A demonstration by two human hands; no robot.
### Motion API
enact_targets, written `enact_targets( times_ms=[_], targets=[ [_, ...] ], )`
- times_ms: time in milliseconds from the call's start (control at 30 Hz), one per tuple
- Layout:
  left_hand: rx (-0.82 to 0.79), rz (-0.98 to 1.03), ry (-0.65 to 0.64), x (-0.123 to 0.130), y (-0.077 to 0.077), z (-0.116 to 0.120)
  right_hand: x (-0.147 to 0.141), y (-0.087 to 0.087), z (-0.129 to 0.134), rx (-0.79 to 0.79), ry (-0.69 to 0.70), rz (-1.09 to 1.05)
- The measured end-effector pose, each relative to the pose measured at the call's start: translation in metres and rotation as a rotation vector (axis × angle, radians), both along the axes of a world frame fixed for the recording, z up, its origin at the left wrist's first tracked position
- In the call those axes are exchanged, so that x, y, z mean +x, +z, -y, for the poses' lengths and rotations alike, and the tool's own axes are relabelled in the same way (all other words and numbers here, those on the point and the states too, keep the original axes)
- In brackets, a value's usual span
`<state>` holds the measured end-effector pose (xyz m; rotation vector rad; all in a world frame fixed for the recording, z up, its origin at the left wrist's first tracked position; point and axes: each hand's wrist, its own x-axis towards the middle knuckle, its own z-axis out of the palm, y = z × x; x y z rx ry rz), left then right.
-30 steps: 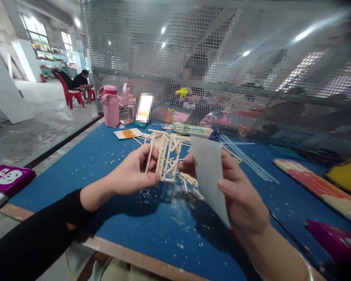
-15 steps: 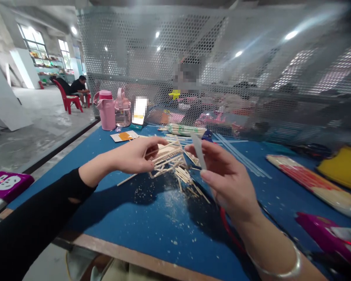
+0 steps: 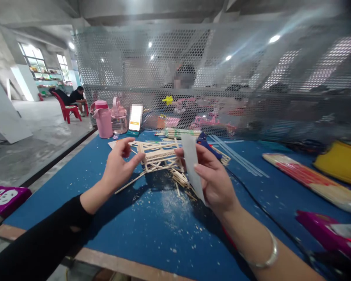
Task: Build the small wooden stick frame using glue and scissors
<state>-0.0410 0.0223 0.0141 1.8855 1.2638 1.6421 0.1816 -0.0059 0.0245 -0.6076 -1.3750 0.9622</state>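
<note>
A small framework of thin wooden sticks (image 3: 160, 158) stands on the blue tabletop (image 3: 152, 234), between my two hands. My left hand (image 3: 121, 164) is at its left side, thumb and fingers apart, with the thumb tip at or very near the frame. My right hand (image 3: 215, 171) pinches a flat, pale translucent strip (image 3: 190, 162) between thumb and fingers, upright at the right side of the frame. Its fingertips reach close to the frame; whether they touch it is hidden. Loose short sticks (image 3: 180, 178) lie below the frame.
Behind stand a pink flask (image 3: 103, 121), a clear bottle (image 3: 119, 121) and a phone (image 3: 135, 119). A blue glue gun (image 3: 206, 144) with a black cable and clear rods (image 3: 240, 156) lie right. Farther right is a packet of sticks (image 3: 307, 181). A person sits behind the mesh (image 3: 111, 70).
My left hand has drawn back left and its fingers have opened away from the sticks. The stick frame now shows more upright. My right hand has shifted slightly left with the strip.
</note>
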Motion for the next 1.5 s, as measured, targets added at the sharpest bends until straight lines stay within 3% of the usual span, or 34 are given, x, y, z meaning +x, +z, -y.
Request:
enact_targets(
  times_ms=[67,167,233,467,567,667,733,900,1167,1300,1500],
  targets=[
    [-0.205,0.089,0.048,0.005,-0.008,0.009,-0.002,0.002,0.000,-0.002,-0.005,-0.025],
    [-0.433,0.234,-0.151,0.015,-0.008,0.018,-0.004,0.005,0.000,-0.015,0.001,-0.020],
    [-0.496,0.370,-0.266,0.021,-0.002,0.019,-0.003,0.005,-0.002,-0.016,-0.001,-0.007],
    [-0.659,0.701,-0.420,0.037,0.023,0.013,0.009,0.002,-0.012,0.130,-0.088,0.128],
    [-0.681,0.838,-0.453,0.041,0.022,0.021,0.008,0.005,-0.003,0.293,-0.347,0.287],
    [-0.638,0.993,-0.424,0.043,0.018,0.029,0.001,0.007,0.013,0.598,-0.696,0.574],
    [-0.601,1.067,-0.378,0.043,0.017,0.031,-0.005,0.005,0.020,0.745,-0.777,0.747],
    [-0.603,1.108,-0.327,0.041,0.019,0.033,-0.014,-0.006,0.016,0.759,-0.730,0.937],
    [-0.633,1.137,-0.432,0.046,0.016,0.042,-0.017,-0.013,0.008,0.818,-0.674,1.004],
    [-0.623,1.125,-0.446,0.047,0.013,0.041,-0.022,-0.013,0.008,0.845,-0.721,1.008],
    [-0.588,1.156,-0.458,0.047,0.011,0.039,-0.023,-0.011,0.012,0.837,-0.625,1.007]
  ],
)
